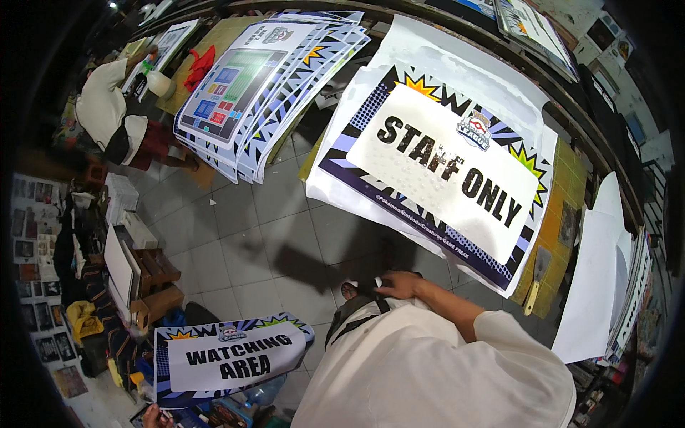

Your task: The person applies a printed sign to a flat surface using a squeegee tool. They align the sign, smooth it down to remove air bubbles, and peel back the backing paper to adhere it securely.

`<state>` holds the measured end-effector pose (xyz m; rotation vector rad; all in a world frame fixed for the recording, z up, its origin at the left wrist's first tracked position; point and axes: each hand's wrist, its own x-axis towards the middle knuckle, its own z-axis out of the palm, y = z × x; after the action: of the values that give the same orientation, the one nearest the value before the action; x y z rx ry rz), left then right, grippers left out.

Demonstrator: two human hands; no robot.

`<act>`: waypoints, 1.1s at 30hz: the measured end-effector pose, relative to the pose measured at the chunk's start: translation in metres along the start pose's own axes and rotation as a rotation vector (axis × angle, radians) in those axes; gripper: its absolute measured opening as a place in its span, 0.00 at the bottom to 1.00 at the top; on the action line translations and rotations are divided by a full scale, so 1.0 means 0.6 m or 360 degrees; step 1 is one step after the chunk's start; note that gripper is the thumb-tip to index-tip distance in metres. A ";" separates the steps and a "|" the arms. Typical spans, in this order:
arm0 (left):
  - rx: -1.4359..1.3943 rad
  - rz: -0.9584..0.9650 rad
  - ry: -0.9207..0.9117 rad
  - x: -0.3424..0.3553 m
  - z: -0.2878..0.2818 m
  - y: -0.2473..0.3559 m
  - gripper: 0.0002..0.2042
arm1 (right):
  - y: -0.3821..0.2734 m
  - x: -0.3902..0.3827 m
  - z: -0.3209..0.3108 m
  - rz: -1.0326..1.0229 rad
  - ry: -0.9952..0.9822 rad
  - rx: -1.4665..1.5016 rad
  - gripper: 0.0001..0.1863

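Observation:
At the lower left, my left hand (pixel 155 416) grips the bottom corner of a printed sign (pixel 228 357). This sign has a white panel, bold black lettering and a blue, starburst-patterned border; its right edge curls. My right hand (pixel 399 284) is near my waist with its fingers curled together, and what they hold, if anything, is hidden. A larger matching sign (pixel 442 178) lies on white backing paper (pixel 421 50) on the bench ahead of me. Droplets and wet-looking patches show on its surface.
A stack of printed posters (pixel 242 85) overhangs the bench at the far left, beside a red cloth (pixel 200 68). On the right are a yellow-handled scraper (pixel 536 280) and white sheets (pixel 589 285). Another person (pixel 107 107) bends at the far left. Grey tiles (pixel 250 214) cover the floor.

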<state>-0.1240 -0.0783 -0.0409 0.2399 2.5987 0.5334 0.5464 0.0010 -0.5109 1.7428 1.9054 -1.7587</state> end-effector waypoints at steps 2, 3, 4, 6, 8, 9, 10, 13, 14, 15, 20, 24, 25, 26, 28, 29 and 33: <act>0.0020 -0.0126 -0.0032 0.020 -0.002 0.004 0.24 | 0.154 -0.039 0.083 0.0739 -0.0237 0.0808 0.45; 0.0029 -0.0151 -0.0071 0.027 -0.004 0.000 0.24 | 0.190 -0.065 0.102 0.1153 -0.0373 0.1606 0.44; 0.0042 -0.0098 -0.0133 0.069 -0.022 -0.020 0.24 | 0.229 -0.087 0.113 0.1298 -0.0565 0.1457 0.45; 0.0087 -0.0032 -0.0250 0.129 -0.046 -0.058 0.24 | 0.231 -0.115 0.119 0.1297 -0.0653 0.1323 0.48; -0.0402 0.0365 -0.0719 0.122 -0.002 -0.041 0.09 | 0.172 -0.138 0.098 0.1009 -0.0452 0.1347 0.50; -0.0461 0.0352 -0.0882 0.119 -0.006 -0.032 0.19 | 0.149 -0.103 0.092 0.1002 -0.0196 0.0780 0.46; -0.0501 0.0397 -0.0716 0.113 0.006 -0.038 0.17 | 0.144 -0.103 0.066 0.0741 0.0056 0.1041 0.39; -0.0346 0.0297 -0.0622 0.084 0.016 -0.001 0.17 | 0.050 -0.102 0.039 0.0232 0.0551 0.1778 0.32; -0.0342 0.0318 -0.0519 0.119 -0.016 -0.013 0.18 | 0.066 -0.097 0.062 0.0214 0.0463 0.1644 0.33; -0.0300 0.0374 -0.0600 0.113 -0.008 0.001 0.18 | 0.092 -0.087 0.075 0.0182 0.0407 0.1491 0.34; -0.0192 0.0354 -0.0321 0.062 -0.006 0.051 0.09 | 0.122 -0.052 0.227 0.0772 0.0055 0.0315 0.43; -0.0334 0.0365 -0.0225 0.030 -0.006 0.016 0.10 | 0.041 -0.062 0.113 0.0569 0.0156 0.0809 0.40; -0.0358 0.0361 -0.0191 0.016 -0.001 0.012 0.10 | 0.012 -0.051 0.082 0.0585 0.0204 0.1182 0.39; -0.0385 0.0383 -0.0171 0.011 0.004 0.017 0.10 | 0.013 -0.034 0.092 0.0523 0.0303 0.1003 0.38; -0.0398 0.0411 -0.0159 0.010 -0.023 0.027 0.12 | 0.024 0.008 0.140 0.0389 0.0477 0.0652 0.37; -0.0403 0.0432 -0.0158 0.011 -0.024 0.036 0.13 | 0.046 0.021 0.186 0.0367 0.0496 0.0170 0.35; -0.0337 0.0489 -0.0184 -0.001 -0.071 0.054 0.13 | -0.009 0.019 0.271 0.0047 -0.0116 -0.0591 0.27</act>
<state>-0.1416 -0.0629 0.0076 0.5853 2.3828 0.8682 0.4380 -0.1033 -0.5743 1.5434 2.0038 -1.3287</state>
